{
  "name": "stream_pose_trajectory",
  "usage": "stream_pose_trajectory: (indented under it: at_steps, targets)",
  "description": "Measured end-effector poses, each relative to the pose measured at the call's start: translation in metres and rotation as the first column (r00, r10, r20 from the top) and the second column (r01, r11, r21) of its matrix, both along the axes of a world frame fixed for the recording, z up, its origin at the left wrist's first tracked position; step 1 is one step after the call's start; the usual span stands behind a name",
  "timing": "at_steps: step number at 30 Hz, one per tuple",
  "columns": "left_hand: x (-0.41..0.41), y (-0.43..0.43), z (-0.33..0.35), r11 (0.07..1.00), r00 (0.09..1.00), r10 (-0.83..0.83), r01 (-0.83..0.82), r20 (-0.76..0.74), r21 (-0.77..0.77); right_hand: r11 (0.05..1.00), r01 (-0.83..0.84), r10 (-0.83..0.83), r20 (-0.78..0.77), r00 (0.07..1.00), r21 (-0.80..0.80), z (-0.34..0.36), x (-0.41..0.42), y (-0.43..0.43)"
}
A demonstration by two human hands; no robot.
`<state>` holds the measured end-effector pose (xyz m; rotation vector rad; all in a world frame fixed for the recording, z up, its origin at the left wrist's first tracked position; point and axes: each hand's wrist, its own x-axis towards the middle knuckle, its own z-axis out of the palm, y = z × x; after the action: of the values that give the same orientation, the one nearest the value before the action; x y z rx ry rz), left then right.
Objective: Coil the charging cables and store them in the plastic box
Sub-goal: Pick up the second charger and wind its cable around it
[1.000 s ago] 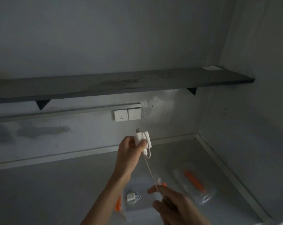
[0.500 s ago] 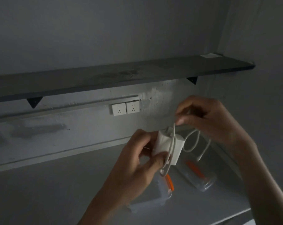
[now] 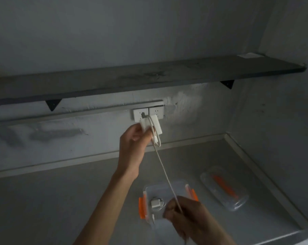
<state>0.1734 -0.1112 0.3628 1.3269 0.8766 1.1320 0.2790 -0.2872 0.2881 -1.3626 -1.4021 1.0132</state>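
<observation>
The left hand (image 3: pixel 132 147) is pinching the white charger block (image 3: pixel 152 125) in its grip, one loop already lying over it, while the right hand (image 3: pixel 186 214) is closing on the cable (image 3: pixel 164 174) stretched taut between them. Wrapping well likely means feeding slack evenly, without kinking at the plug. Below, the open plastic box (image 3: pixel 167 189) on the tabletop (image 3: pixel 61 200) is already holding another coiled charger (image 3: pixel 156 204); its lid (image 3: pixel 224 190) is lying beside it.

We hold the white charger (image 3: pixel 150 126) up in our left hand (image 3: pixel 132 147), its cable (image 3: pixel 164 174) running taut down to our closed right hand (image 3: pixel 185 214). Below, on the grey worktop (image 3: pixel 61 200), the clear plastic box (image 3: pixel 164 190) holds another coiled charger (image 3: pixel 156 204); its lid (image 3: pixel 224 190) lies just beside.
</observation>
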Motion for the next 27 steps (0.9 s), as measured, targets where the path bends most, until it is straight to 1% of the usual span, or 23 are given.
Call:
stream_pose_trajectory:
  at_steps: [2, 3, 4, 6, 7, 8, 9, 10, 11, 12, 14, 16, 17, 19, 21, 23, 25, 26, 27]
  targets:
    - [0.001, 0.001, -0.014, 0.999, 0.997, -0.038, 0.038, -0.069, -0.012, 0.999, -0.011, 0.008, 0.073, 0.997, 0.039, 0.034, 0.013, -0.008]
    - [0.003, -0.003, -0.019, 0.998, 0.992, -0.056, 0.055, -0.109, -0.009, 0.997, -0.022, 0.010, 0.161, 0.987, 0.068, 0.054, 0.022, -0.010]
    - [0.005, -0.008, -0.023, 0.998, 0.984, -0.064, 0.068, -0.168, 0.015, 0.994, -0.039, 0.010, 0.289, 0.957, 0.097, 0.074, 0.030, -0.012]
    - [0.007, -0.024, -0.024, 0.986, 0.949, -0.083, 0.123, -0.304, 0.112, 0.985, -0.055, -0.042, 0.528, 0.848, 0.166, 0.107, 0.044, -0.010]
    - [0.008, -0.034, -0.021, 0.973, 0.931, -0.115, 0.175, -0.346, 0.147, 0.970, -0.029, -0.125, 0.601, 0.789, 0.241, 0.121, 0.051, -0.007]
    - [0.007, -0.043, -0.017, 0.958, 0.919, -0.169, 0.238, -0.357, 0.159, 0.940, 0.004, -0.232, 0.635, 0.737, 0.340, 0.134, 0.059, -0.002]
    - [0.005, -0.052, -0.011, 0.938, 0.909, -0.245, 0.310, -0.338, 0.153, 0.900, 0.031, -0.330, 0.632, 0.701, 0.436, 0.146, 0.067, 0.004]
    - [0.003, -0.061, -0.004, 0.912, 0.896, -0.329, 0.383, -0.298, 0.146, 0.863, 0.049, -0.396, 0.612, 0.685, 0.503, 0.156, 0.077, 0.012]
    - [0.001, -0.069, 0.004, 0.884, 0.882, -0.402, 0.444, -0.247, 0.147, 0.839, 0.069, -0.429, 0.580, 0.692, 0.539, 0.163, 0.087, 0.021]
    - [0.000, -0.075, 0.013, 0.861, 0.869, -0.455, 0.485, -0.192, 0.155, 0.840, 0.094, -0.422, 0.535, 0.732, 0.534, 0.166, 0.097, 0.031]
    - [-0.003, -0.082, 0.029, 0.839, 0.855, -0.511, 0.518, -0.088, 0.168, 0.887, 0.105, -0.309, 0.410, 0.858, 0.450, 0.155, 0.109, 0.050]
    - [-0.004, -0.082, 0.036, 0.842, 0.855, -0.518, 0.517, -0.039, 0.157, 0.908, 0.060, -0.207, 0.320, 0.925, 0.414, 0.128, 0.108, 0.067]
    - [-0.004, -0.082, 0.036, 0.848, 0.859, -0.511, 0.511, -0.043, 0.142, 0.902, 0.065, -0.198, 0.275, 0.941, 0.427, 0.114, 0.106, 0.073]
    - [-0.005, -0.079, 0.031, 0.865, 0.871, -0.487, 0.491, -0.063, 0.102, 0.868, 0.147, -0.250, 0.162, 0.955, 0.473, 0.095, 0.103, 0.082]
    - [-0.007, -0.077, 0.025, 0.885, 0.886, -0.458, 0.462, -0.072, 0.061, 0.818, 0.237, -0.336, 0.101, 0.936, 0.525, 0.090, 0.104, 0.086]
    - [-0.008, -0.074, 0.018, 0.902, 0.898, -0.420, 0.429, -0.131, 0.048, 0.731, 0.306, -0.434, 0.069, 0.898, 0.610, 0.094, 0.104, 0.090]
    - [-0.008, -0.071, 0.013, 0.913, 0.900, -0.398, 0.408, -0.179, 0.018, 0.649, 0.367, -0.491, -0.002, 0.871, 0.666, 0.103, 0.105, 0.090]
    - [-0.008, -0.070, 0.011, 0.919, 0.905, -0.388, 0.394, -0.175, 0.003, 0.627, 0.381, -0.505, -0.018, 0.863, 0.680, 0.106, 0.108, 0.089]
    - [-0.009, -0.069, 0.010, 0.924, 0.912, -0.378, 0.382, -0.160, -0.004, 0.625, 0.378, -0.515, -0.002, 0.857, 0.683, 0.107, 0.111, 0.088]
